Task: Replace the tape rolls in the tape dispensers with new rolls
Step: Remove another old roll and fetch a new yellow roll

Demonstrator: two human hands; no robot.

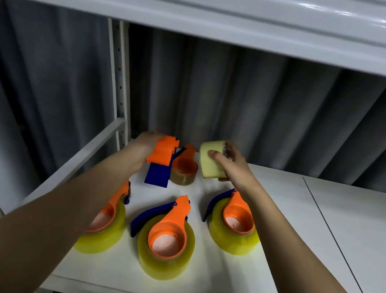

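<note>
Two bare arms reach out over a white shelf (277, 208).

The left hand (143, 149) is at the far left part of the shelf. Its fingers wrap around the orange top of a tape dispenser (163, 159), so it holds the dispenser tight. The blue part of this dispenser points down toward the shelf. Most of the fingers are hidden behind the orange part.

The right hand (230, 164) is near the far edge of the shelf, just right of the left hand. It holds a pale yellow tape roll (211, 160) up in the air. The thumb presses on the flat outside of the roll and the other fingers curl around its far side. The roll is tilted and does not touch the shelf.

Between the two hands, a small brown roll with an orange holder (183, 170) sits on the shelf, just beside the held dispenser.

Nearer to the front edge, three more dispensers lie in a row, each with a fat yellow roll. One is at the left (106, 223), partly hidden under the left arm. One is in the middle (166, 239). One is at the right (235, 226), just under the right wrist.

A second white shelf board (361, 232) sits to the right.
</note>
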